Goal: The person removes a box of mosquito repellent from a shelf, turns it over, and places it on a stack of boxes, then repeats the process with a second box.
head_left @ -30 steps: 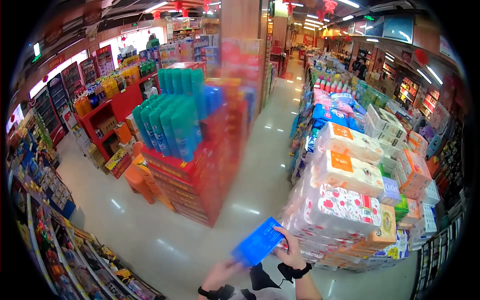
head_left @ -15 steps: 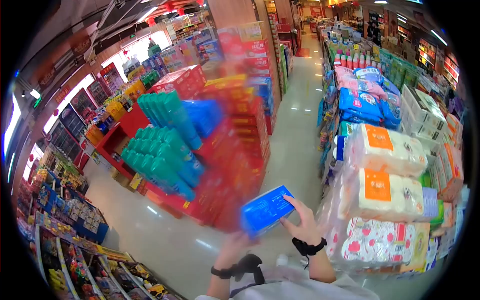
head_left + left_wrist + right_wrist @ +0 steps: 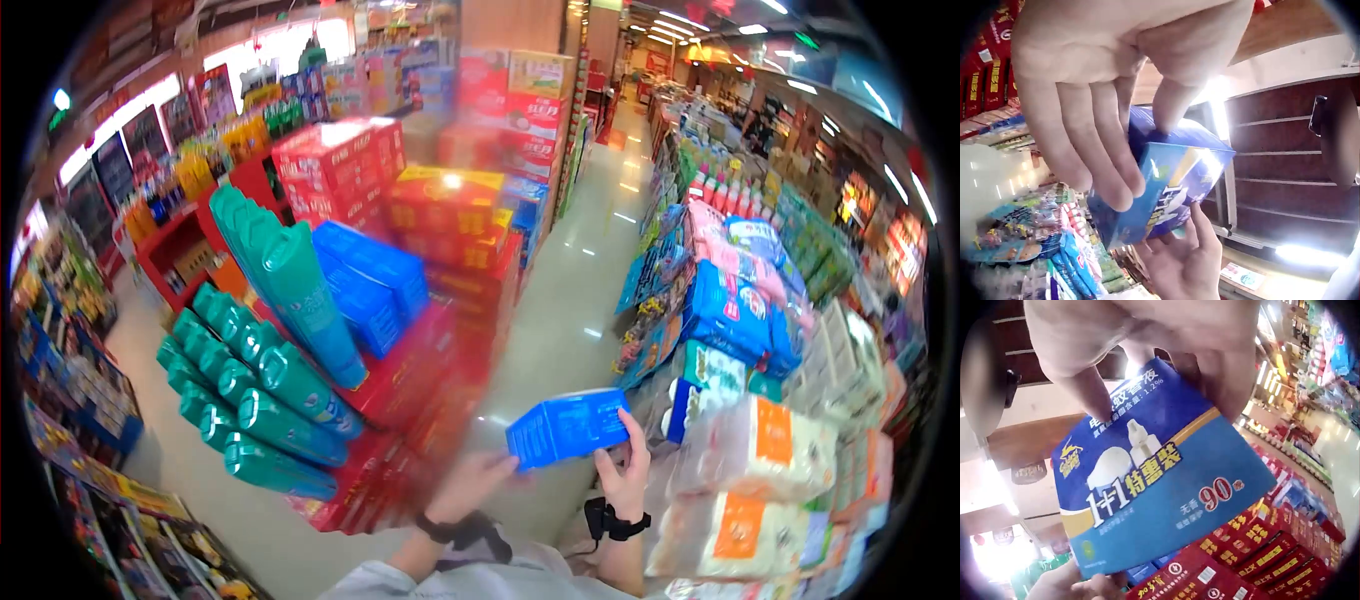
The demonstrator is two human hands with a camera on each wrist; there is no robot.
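Observation:
A blue mosquito-repellent box (image 3: pixel 568 430) is held between both hands in front of the body. My left hand (image 3: pixel 474 484) grips its left end; in the left wrist view the thumb presses on one side and the fingers lie along another. My right hand (image 3: pixel 624 478) pinches the opposite end, its thumb and fingers on either side in the right wrist view. The printed front panel (image 3: pixel 1160 469) shows a white plug-in heater, a refill bottle and a large 90. Black straps ring both wrists.
On the left, a stack of red cartons (image 3: pixel 395 440) carries teal spray cans (image 3: pixel 270 390) and blue boxes (image 3: pixel 370 285). Wrapped tissue-roll packs (image 3: pixel 765 450) pile up on the right. A tiled aisle (image 3: pixel 560 290) runs between. Shelves (image 3: pixel 150 520) stand at lower left.
The box has tipped, so another side faces the head camera. The left hand shows more clearly at its left end. The head view has shifted nearer the spray cans and carton stack.

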